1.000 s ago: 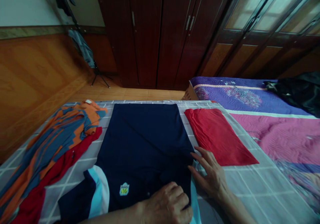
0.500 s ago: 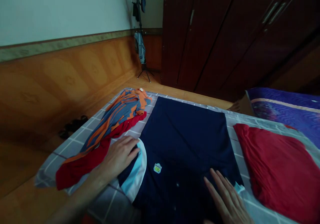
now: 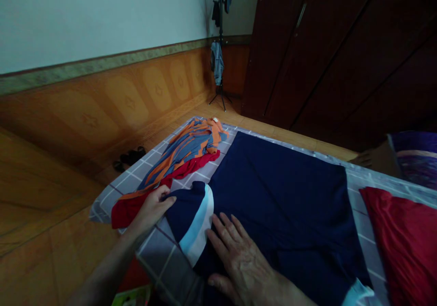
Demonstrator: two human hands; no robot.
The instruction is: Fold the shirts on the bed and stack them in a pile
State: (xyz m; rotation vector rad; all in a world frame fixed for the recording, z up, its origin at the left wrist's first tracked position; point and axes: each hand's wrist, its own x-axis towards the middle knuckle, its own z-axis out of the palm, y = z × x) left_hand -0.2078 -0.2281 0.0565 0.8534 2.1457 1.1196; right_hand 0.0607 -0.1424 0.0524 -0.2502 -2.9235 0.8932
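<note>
A navy shirt (image 3: 273, 183) with light blue and white sleeve bands lies spread on the grey checked bedding (image 3: 164, 269). At its left side, my left hand (image 3: 155, 208) pinches the edge of the navy sleeve between thumb and fingers. My right hand (image 3: 239, 256) rests palm down on the shirt beside the white band, fingers spread, holding nothing. The chest badge seen earlier is hidden now, with my right hand over that area.
An orange and grey striped garment (image 3: 191, 144) and a red garment (image 3: 126, 210) lie left of the shirt. Red cloth (image 3: 409, 233) lies at the right. Beyond the bed stand a coat rack (image 3: 221, 69) and dark wardrobe (image 3: 317, 60). Dark shoes (image 3: 128, 158) are on the floor.
The view has turned right. My left hand has drawn the sleeve outward and flatter. My right hand has moved left across the shirt to the sleeve band.
</note>
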